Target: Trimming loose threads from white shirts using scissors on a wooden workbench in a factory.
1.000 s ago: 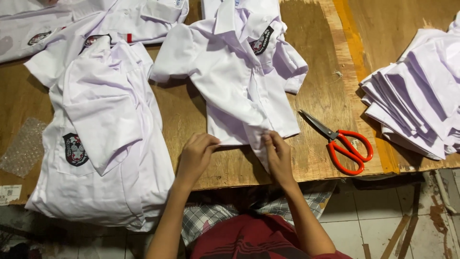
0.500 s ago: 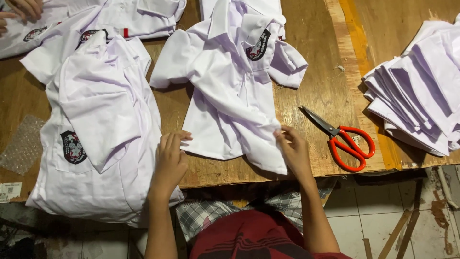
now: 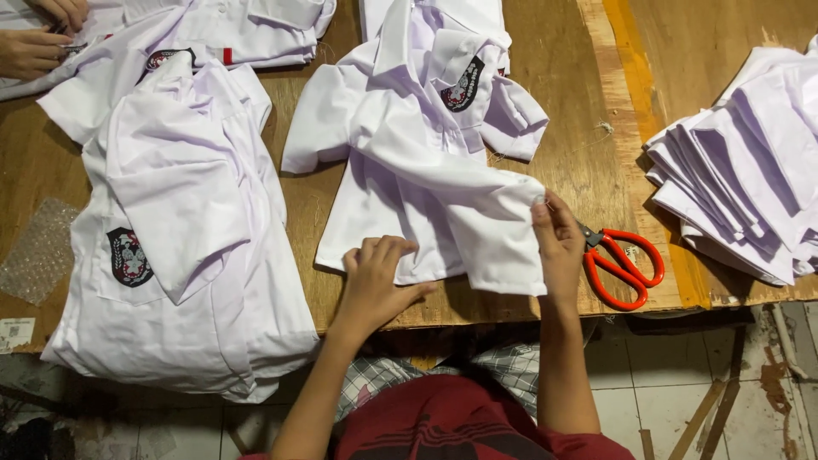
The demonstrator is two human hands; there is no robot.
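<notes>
Pinning the white shirt (image 3: 409,170) flat on the wooden table (image 3: 588,111), the left hand (image 3: 375,281) presses open-palmed so the cloth stays put, while the right hand (image 3: 558,243) pinches its hem, folding it over beside the red scissors (image 3: 618,264).

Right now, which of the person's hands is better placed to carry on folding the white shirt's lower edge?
Probably the right hand: it pinches a raised fold of the white shirt at its right edge, beside the red scissors. The left hand lies flat on the hem, pinning it to the wooden table.
</notes>
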